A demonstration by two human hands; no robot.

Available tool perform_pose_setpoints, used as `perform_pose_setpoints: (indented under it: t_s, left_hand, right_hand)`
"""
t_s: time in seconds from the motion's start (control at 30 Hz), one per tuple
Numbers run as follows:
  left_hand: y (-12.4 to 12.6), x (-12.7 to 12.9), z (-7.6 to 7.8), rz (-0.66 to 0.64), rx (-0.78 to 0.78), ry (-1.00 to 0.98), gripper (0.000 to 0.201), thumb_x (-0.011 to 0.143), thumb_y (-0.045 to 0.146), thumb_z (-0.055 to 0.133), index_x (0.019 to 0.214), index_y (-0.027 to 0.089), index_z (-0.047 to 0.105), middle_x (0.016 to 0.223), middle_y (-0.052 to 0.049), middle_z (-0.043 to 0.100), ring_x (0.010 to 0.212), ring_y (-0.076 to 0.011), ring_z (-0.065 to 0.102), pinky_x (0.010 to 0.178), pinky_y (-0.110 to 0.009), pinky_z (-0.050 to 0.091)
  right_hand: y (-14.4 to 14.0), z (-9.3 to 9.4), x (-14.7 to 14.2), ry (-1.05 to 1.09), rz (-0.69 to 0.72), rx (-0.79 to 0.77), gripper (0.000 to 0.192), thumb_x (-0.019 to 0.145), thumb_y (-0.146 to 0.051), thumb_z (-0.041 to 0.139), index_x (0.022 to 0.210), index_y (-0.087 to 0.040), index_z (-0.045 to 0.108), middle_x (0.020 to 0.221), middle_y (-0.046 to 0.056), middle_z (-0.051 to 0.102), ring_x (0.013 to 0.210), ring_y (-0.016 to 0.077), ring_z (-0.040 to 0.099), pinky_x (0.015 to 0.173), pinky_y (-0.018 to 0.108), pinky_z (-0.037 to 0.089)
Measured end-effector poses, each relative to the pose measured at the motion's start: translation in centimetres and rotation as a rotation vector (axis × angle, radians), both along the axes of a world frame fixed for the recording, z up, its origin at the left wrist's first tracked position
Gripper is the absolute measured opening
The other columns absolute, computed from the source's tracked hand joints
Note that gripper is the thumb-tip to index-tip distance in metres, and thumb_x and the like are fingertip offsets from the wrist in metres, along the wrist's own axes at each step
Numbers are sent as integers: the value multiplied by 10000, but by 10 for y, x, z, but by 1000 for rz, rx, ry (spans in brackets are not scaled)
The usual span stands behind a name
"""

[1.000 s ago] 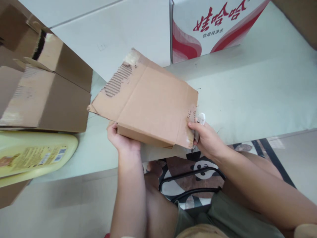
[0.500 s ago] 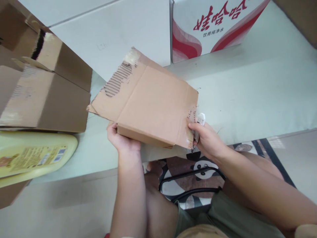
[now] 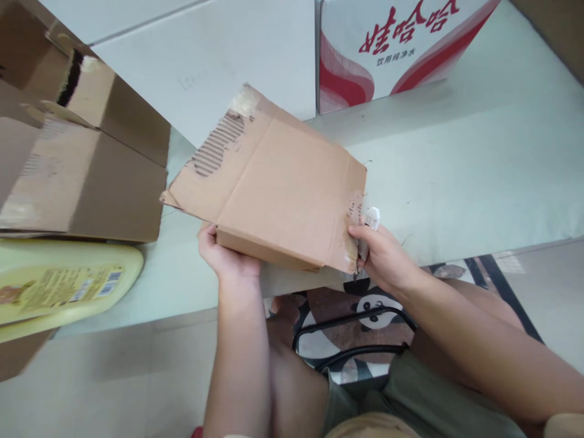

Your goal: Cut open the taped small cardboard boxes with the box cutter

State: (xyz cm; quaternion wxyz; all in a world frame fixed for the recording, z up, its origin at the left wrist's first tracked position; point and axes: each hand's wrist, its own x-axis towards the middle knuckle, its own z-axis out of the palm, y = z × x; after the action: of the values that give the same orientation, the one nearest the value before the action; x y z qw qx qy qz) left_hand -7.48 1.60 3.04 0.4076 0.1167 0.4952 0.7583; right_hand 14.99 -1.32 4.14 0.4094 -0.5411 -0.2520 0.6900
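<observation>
A brown cardboard box (image 3: pixel 292 188) is held tilted over the near part of the pale table. Its left end flap sticks out, with a torn patch baring the corrugated layer and a bit of clear tape at the top corner. My left hand (image 3: pixel 228 255) grips the box's lower left corner from beneath, most fingers hidden behind it. My right hand (image 3: pixel 381 252) pinches the torn right flap, thumb on top. A small white-ended object (image 3: pixel 372 217), perhaps a box cutter, shows beside the right thumb; how it is held is partly hidden.
Opened brown cartons (image 3: pixel 123 176) stand at the left, with a yellow plastic bottle (image 3: pixel 68 286) lying in front of them. A white box (image 3: pixel 219 55) and a red-and-white water carton (image 3: pixel 356 73) line the back of the table (image 3: pixel 479 170). Below the table edge is a panda-print mat (image 3: pixel 337 316).
Almost nothing differs. The view has shifted very slightly, and both hands keep their hold on the cardboard box.
</observation>
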Motion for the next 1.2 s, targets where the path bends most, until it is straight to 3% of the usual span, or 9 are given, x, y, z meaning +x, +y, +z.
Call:
perform_pose_setpoints:
  t_s: [0.27,1.2]
  left_hand:
    - [0,3,1,-20,3,25,252,727,461,619,717,234,511,773,-35,610,906,-247,666,815,-330,552]
    - [1,9,3,-14,13,11,270,740,500,611,759,232,579,790,-47,642,920,-254,678,804,-326,548]
  right_hand:
    - [-1,-2,0,7,-7,-3,324,606,-400,700,810,-242,505,601,-63,465,496,100,397,404,235,229]
    - [-1,-3,-1,11,2,-28,312,610,-384,703,810,-243,509,579,-65,470,483,103,395,411,242,227]
